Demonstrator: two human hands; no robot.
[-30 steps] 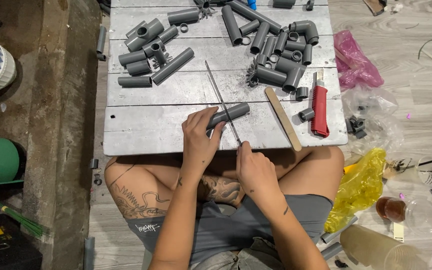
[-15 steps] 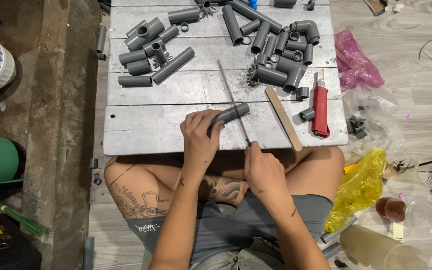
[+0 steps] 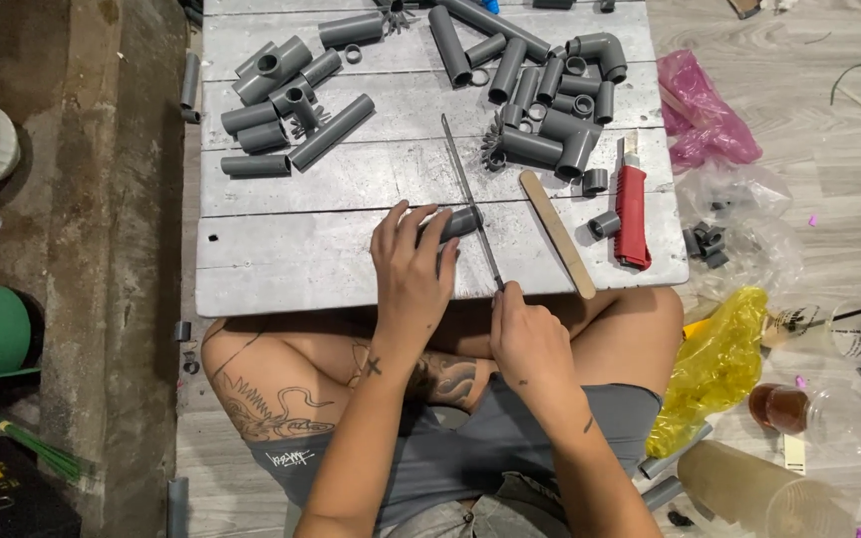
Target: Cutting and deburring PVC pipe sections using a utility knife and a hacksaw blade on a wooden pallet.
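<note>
Grey boards form the desk [image 3: 291, 259], strewn with grey pipe pieces [image 3: 296, 100] toward its far edge. A short grey pipe [image 3: 458, 223] is pinned near the front edge under the closed fingers of the left hand [image 3: 411, 274]. A thin saw blade [image 3: 470, 194] is gripped by the right hand [image 3: 528, 339] and laid across the pipe. A red utility knife [image 3: 632, 214] and a wooden stick [image 3: 557, 232] are seen just beside.

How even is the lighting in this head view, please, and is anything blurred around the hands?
Head view: soft, even light, slight sheen on the grey board; left hand, right hand, saw blade and pipe piece look sharp; only faint shadows beneath them.
</note>
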